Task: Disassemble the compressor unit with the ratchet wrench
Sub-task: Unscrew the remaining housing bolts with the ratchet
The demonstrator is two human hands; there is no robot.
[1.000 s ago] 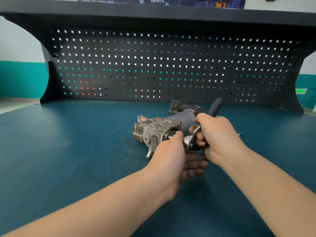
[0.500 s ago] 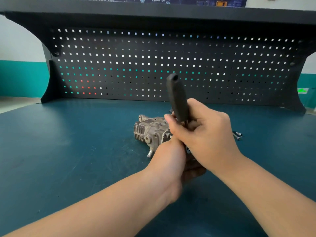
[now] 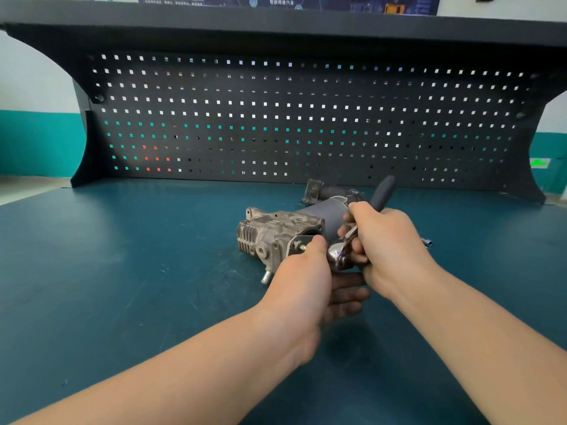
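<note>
Fingers [image 3: 352, 240] of the right hand [image 3: 389, 240] are wrapped round the ratchet wrench [image 3: 342, 256], its chrome head low and near, its dark grip pointing up and to the far right past the knuckles. The left hand [image 3: 302, 271] is set against the near end of the compressor unit [image 3: 276, 237], thumb and forefinger closed together at a small plate where a short stud or bolt [image 3: 302, 247] stands out; its remaining fingers are loosely curled beneath the wrench head, and whether they hold anything cannot be told. The compressor unit lies on its side on the table [image 3: 122, 271], about the middle and somewhat far — the finned metal head to the left, the grey cylindrical body running to the far right, a darker bracket piece beyond it. To the right, just past the right wrist, a small metal piece [image 3: 427, 242] lies loose on the table, possibly a removed bolt or a socket; it is too small to be named with certainty. The unit is seen largely in one piece, so the task is judged to be at an early stage: perhaps a fastener or two is out, one is being worked at the near plate, and the separating of housing, plate and body is not yet done.
</note>
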